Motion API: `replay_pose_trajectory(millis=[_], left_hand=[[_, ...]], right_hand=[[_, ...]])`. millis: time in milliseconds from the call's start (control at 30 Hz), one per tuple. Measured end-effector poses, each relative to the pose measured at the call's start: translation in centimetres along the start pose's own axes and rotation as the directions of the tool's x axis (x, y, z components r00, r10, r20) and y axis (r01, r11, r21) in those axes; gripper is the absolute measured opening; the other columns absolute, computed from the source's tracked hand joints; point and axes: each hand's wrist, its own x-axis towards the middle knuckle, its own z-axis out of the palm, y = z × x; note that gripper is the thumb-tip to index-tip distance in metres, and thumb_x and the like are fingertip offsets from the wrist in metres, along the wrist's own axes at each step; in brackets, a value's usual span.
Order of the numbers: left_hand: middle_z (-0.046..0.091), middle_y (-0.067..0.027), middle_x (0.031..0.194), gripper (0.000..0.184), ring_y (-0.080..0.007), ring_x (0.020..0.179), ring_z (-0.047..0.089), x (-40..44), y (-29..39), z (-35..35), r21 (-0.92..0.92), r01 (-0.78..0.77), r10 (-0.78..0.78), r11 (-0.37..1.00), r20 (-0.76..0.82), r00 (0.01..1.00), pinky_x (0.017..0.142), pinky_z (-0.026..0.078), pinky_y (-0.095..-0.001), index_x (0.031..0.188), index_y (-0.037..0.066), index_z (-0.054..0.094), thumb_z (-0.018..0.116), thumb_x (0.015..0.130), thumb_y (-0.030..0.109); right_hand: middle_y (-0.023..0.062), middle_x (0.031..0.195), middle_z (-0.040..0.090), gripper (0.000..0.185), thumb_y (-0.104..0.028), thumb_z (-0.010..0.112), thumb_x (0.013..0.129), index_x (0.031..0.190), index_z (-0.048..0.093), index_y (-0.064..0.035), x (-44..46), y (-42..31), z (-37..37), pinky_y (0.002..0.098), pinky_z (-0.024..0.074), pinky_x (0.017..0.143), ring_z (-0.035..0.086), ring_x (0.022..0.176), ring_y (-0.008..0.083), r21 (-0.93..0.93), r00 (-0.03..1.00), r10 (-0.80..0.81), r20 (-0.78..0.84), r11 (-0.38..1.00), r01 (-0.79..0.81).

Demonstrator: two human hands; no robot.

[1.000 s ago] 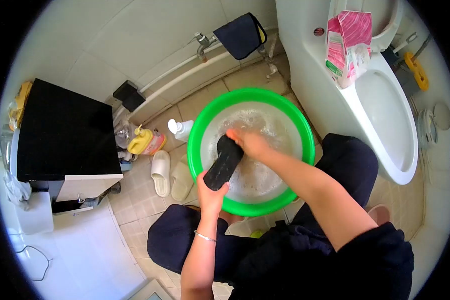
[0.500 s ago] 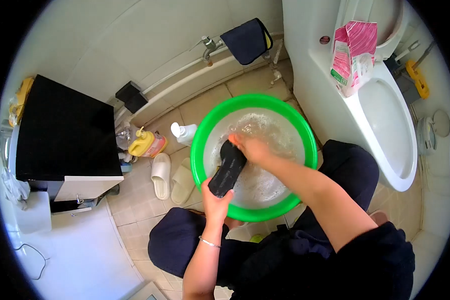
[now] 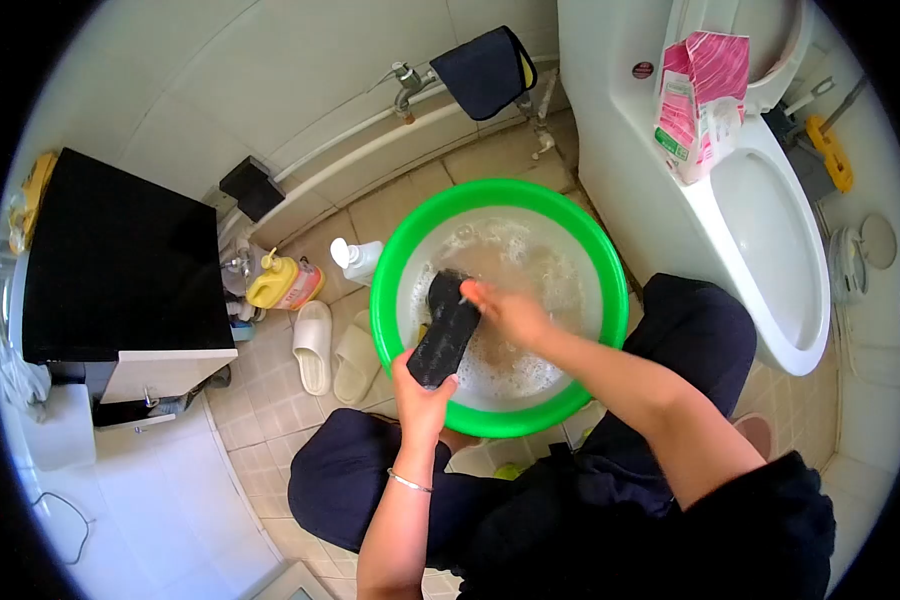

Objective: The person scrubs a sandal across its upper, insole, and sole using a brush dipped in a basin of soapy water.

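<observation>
Over the soapy water of a green-rimmed basin (image 3: 395,376), a long black sole-shaped item (image 3: 445,335), like a shoe or an insole, is tilted with foam on its surface. My left hand (image 3: 422,395) grips its near end, thumb on one side and fingers on the other. At its far right edge, my right hand (image 3: 510,312) is closed with the fingertips against the item. Whether anything small sits inside those fingers is hidden.
Left of the basin stand a white pump bottle (image 3: 358,260), a yellow jug (image 3: 288,283) and pale slippers (image 3: 312,350). A white squat toilet (image 3: 770,230) with a pink packet (image 3: 703,105) is at right. A dark cloth (image 3: 485,72) hangs near the tap (image 3: 407,85).
My right hand has shifted slightly along the black item's edge and right. More foam shows on the item. The whole view has moved a little.
</observation>
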Motion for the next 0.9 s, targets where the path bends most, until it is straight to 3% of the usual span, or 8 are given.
replay_pose_trajectory(millis=[33, 167, 233, 300, 367, 500, 533, 900], left_hand=[[0.051, -0.0161, 0.11, 0.07, -0.0225, 0.101, 0.053, 0.3, -0.2, -0.1, 0.031, -0.014, 0.014, 0.999, 0.005, 1.0, 0.089, 0.043, -0.0331, 0.123, -0.005, 0.037, 0.075, 0.064, 0.002], [0.051, -0.0168, 0.111, 0.07, -0.024, 0.102, 0.053, -0.7, 0.0, 0.1, 0.09, -0.002, 0.002, 0.996, 0.002, 1.0, 0.09, 0.043, -0.0335, 0.123, -0.005, 0.038, 0.075, 0.064, 0.003], [0.052, -0.0174, 0.111, 0.07, -0.0252, 0.102, 0.053, -0.3, -1.8, -0.3, 0.132, -0.057, 0.057, 0.99, 0.003, 0.998, 0.091, 0.042, -0.0341, 0.123, -0.006, 0.039, 0.076, 0.064, 0.004], [0.051, -0.0129, 0.104, 0.066, -0.0174, 0.08, 0.058, -0.1, -1.6, -0.1, 0.121, -0.099, 0.098, 0.988, 0.019, 0.995, 0.062, 0.052, -0.0278, 0.124, 0.001, 0.033, 0.068, 0.069, -0.01], [0.052, -0.0128, 0.104, 0.067, -0.0177, 0.079, 0.059, 0.2, -0.8, 0.0, 0.168, -0.137, 0.134, 0.976, 0.027, 0.991, 0.061, 0.053, -0.0285, 0.126, 0.001, 0.031, 0.068, 0.07, -0.009], [0.053, -0.0121, 0.106, 0.065, -0.0195, 0.079, 0.06, -0.9, 2.6, 0.4, -0.135, 0.154, -0.148, 0.979, 0.052, 0.988, 0.063, 0.054, -0.0311, 0.127, 0.003, 0.033, 0.067, 0.073, -0.008], [0.054, -0.0118, 0.106, 0.064, -0.0201, 0.081, 0.061, -1.2, 2.6, 0.5, -0.2, 0.159, -0.153, 0.967, 0.043, 0.987, 0.064, 0.055, -0.0323, 0.127, 0.005, 0.035, 0.066, 0.073, -0.009], [0.058, -0.015, 0.112, 0.069, -0.0293, 0.094, 0.063, -2.8, 6.0, -6.1, -0.338, 0.358, -0.261, 0.871, 0.299, 0.918, 0.072, 0.057, -0.0391, 0.128, 0.007, 0.04, 0.069, 0.068, -0.007]], right_hand=[[0.0109, 0.127, 0.055, 0.036, -0.019, 0.049, 0.092, 0.126, 0.053, -0.01, -0.9, -2.9, -0.2, 0.0369, 0.0439, 0.094, 0.06, 0.104, 0.0264, -0.286, 0.998, 0.033, 0.061, 0.958, -0.014], [0.0116, 0.124, 0.057, 0.033, -0.019, 0.046, 0.094, 0.123, 0.056, -0.0078, 0.3, -2.7, 1.4, 0.036, 0.0439, 0.092, 0.061, 0.102, 0.0248, -0.213, 0.981, -0.176, 0.082, 0.958, 0.19], [0.0109, 0.122, 0.059, 0.032, -0.022, 0.045, 0.095, 0.121, 0.058, -0.0101, 3.3, -1.9, 0.4, 0.0356, 0.0437, 0.092, 0.06, 0.101, 0.0242, 0.111, 0.992, 0.113, 0.051, 0.987, -0.118], [0.0103, 0.122, 0.059, 0.032, -0.023, 0.045, 0.095, 0.121, 0.059, -0.012, 5.4, -1.1, -0.1, 0.0349, 0.0438, 0.091, 0.06, 0.102, 0.024, 0.036, 0.982, 0.176, 0.064, 0.983, -0.178], [0.0097, 0.121, 0.06, 0.031, -0.025, 0.046, 0.094, 0.12, 0.06, -0.0138, 5.9, -0.7, -0.3, 0.0343, 0.0439, 0.091, 0.059, 0.103, 0.0238, -0.045, 0.968, 0.242, 0.059, 0.97, -0.24], [0.0063, 0.119, 0.061, 0.031, -0.028, 0.049, 0.093, 0.122, 0.058, -0.0193, -0.1, -4.4, 1.9, 0.0355, 0.0462, 0.088, 0.06, 0.101, 0.0276, -0.308, 0.993, -0.007, 0.119, 0.95, 0.044], [0.0063, 0.12, 0.06, 0.034, -0.027, 0.051, 0.091, 0.124, 0.057, -0.0194, 0.1, -4.0, 1.4, 0.0394, 0.0467, 0.087, 0.06, 0.1, 0.0289, -0.14, 0.994, -0.043, 0.105, 0.988, 0.058], [0.0085, 0.118, 0.061, 0.04, -0.036, 0.045, 0.094, 0.131, 0.05, -0.0218, 6.6, 5.8, -2.8, 0.0403, 0.045, 0.086, 0.059, 0.102, 0.0275, -0.318, 0.962, 0.223, 0.156, 0.934, -0.165]])
